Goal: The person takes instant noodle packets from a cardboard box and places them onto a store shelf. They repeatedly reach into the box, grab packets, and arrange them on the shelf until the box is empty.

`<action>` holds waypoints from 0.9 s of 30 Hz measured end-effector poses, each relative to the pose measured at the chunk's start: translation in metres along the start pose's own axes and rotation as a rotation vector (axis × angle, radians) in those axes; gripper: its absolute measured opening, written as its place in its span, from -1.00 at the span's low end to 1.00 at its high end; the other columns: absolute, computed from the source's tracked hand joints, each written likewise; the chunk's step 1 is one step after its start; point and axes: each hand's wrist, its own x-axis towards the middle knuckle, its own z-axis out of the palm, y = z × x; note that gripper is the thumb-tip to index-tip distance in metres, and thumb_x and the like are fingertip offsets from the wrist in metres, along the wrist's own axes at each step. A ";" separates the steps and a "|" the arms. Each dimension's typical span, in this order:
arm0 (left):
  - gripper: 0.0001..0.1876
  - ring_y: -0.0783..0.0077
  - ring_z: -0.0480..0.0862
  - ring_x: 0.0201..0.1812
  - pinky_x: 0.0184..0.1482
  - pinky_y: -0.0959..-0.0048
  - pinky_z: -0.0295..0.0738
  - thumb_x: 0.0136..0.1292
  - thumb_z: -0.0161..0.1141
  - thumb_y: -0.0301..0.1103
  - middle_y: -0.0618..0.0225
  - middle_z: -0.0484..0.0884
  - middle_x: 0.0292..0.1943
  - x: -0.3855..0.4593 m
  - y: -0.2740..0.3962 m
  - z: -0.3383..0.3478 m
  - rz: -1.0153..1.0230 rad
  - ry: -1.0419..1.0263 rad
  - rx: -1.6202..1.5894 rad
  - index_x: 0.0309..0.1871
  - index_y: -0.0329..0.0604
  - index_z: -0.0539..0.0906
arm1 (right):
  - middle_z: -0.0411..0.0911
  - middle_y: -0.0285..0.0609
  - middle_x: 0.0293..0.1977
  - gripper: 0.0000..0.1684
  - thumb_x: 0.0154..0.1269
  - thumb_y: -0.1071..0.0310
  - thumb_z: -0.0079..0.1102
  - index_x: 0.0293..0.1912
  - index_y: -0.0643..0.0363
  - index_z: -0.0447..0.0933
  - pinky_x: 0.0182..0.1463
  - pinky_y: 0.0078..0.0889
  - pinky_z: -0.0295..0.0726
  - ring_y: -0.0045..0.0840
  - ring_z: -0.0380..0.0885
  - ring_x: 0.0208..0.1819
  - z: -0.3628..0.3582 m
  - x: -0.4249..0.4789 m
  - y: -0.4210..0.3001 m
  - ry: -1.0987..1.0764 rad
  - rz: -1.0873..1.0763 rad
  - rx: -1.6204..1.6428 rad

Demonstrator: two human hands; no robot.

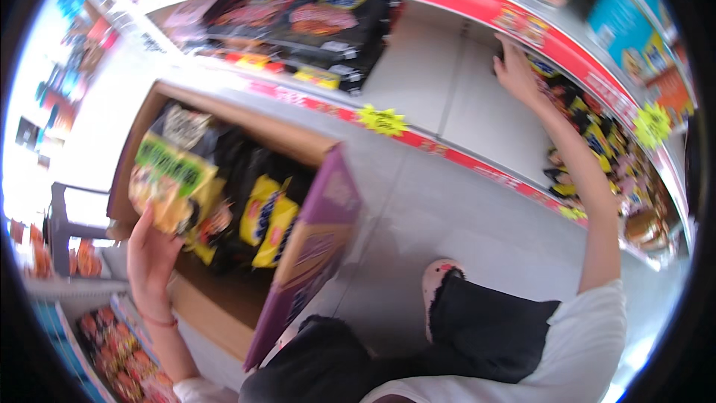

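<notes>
My left hand [154, 260] grips a yellow and green snack packet [176, 170] at the left side of an open cardboard carton [305, 274]. Inside that carton stand black and yellow packets [268, 221], partly in shadow. My right hand [517, 73] reaches under the upper shelf's red-edged front, thumb and a finger apart, with nothing seen in it. Beside it, small dark and yellow packets [587, 129] fill the right end of the lower shelf [425, 73]. Some right fingers are hidden, and whether they touch the packets I cannot tell.
Black snack packs [324, 28] sit on the lower shelf's left part. Blue tubs [626, 28] stand on the shelf above. A yellow starburst tag [382, 121] sticks out from the red shelf edge. More packets [114, 352] lie in a tray at lower left.
</notes>
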 end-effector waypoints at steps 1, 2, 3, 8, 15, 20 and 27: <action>-0.62 0.31 0.48 0.19 0.16 0.33 0.41 0.42 -0.04 -0.27 0.26 0.47 0.21 -0.001 0.003 -0.010 -0.016 -0.056 0.000 0.24 -0.15 0.38 | 0.38 0.27 0.03 -0.39 0.19 0.36 0.02 0.23 0.31 0.19 0.13 -0.04 0.39 0.11 0.37 0.07 -0.003 -0.004 0.020 -0.039 0.037 -0.075; -0.60 0.32 0.49 0.17 0.13 0.32 0.44 0.42 -0.04 -0.25 0.27 0.46 0.21 -0.005 0.005 -0.021 -0.019 -0.036 0.006 0.26 -0.16 0.35 | 0.42 0.27 -0.03 -0.47 0.16 0.39 0.01 0.14 0.31 0.29 0.09 -0.02 0.40 0.09 0.40 0.03 -0.012 -0.003 0.021 -0.188 0.128 -0.126; -0.57 0.32 0.50 0.16 0.10 0.32 0.46 0.42 -0.04 -0.22 0.27 0.46 0.21 -0.002 0.003 -0.026 -0.025 -0.033 0.007 0.29 -0.17 0.31 | 0.45 0.26 -0.10 -0.57 0.12 0.40 0.03 0.02 0.33 0.39 0.06 0.01 0.41 0.05 0.45 -0.02 -0.016 -0.008 0.036 -0.199 0.118 -0.248; -0.51 0.37 0.41 0.24 0.24 0.39 0.33 0.43 -0.05 -0.21 0.28 0.39 0.26 0.005 -0.013 -0.013 0.099 0.123 0.038 0.33 -0.22 0.24 | 0.51 0.10 -0.11 -0.65 0.11 0.34 0.08 -0.06 0.16 0.52 0.07 -0.05 0.44 -0.09 0.49 -0.03 -0.020 -0.017 0.059 -0.005 -0.001 -0.446; -0.41 0.48 0.52 -0.05 -0.22 0.48 0.51 0.35 0.02 0.03 0.34 0.48 0.06 0.000 -0.002 -0.016 -0.039 0.175 0.391 0.30 -0.19 0.33 | 0.53 0.08 -0.10 -0.45 -0.05 0.27 0.17 0.03 0.19 0.46 0.01 -0.12 0.50 -0.13 0.52 -0.04 -0.029 -0.013 0.054 -0.106 0.414 -0.401; -0.52 0.54 0.52 -0.29 -0.50 0.58 0.47 0.36 0.04 -0.15 0.27 0.49 -0.03 0.006 -0.010 -0.044 0.093 0.479 0.686 0.25 -0.21 0.40 | 0.43 0.13 0.06 -0.21 -0.16 0.36 0.28 0.17 0.22 0.33 0.18 -0.15 0.39 -0.09 0.39 0.14 -0.025 -0.010 0.072 -0.361 0.485 -0.333; -0.58 0.61 0.54 -0.52 -0.46 0.61 0.53 0.37 0.05 -0.17 0.33 0.55 -0.37 -0.004 -0.011 -0.030 0.126 0.565 0.725 0.20 -0.18 0.43 | 0.44 0.11 0.05 -0.21 -0.13 0.37 0.31 0.19 0.19 0.32 0.15 -0.15 0.40 -0.10 0.40 0.12 -0.023 0.006 0.111 -0.399 0.233 -0.375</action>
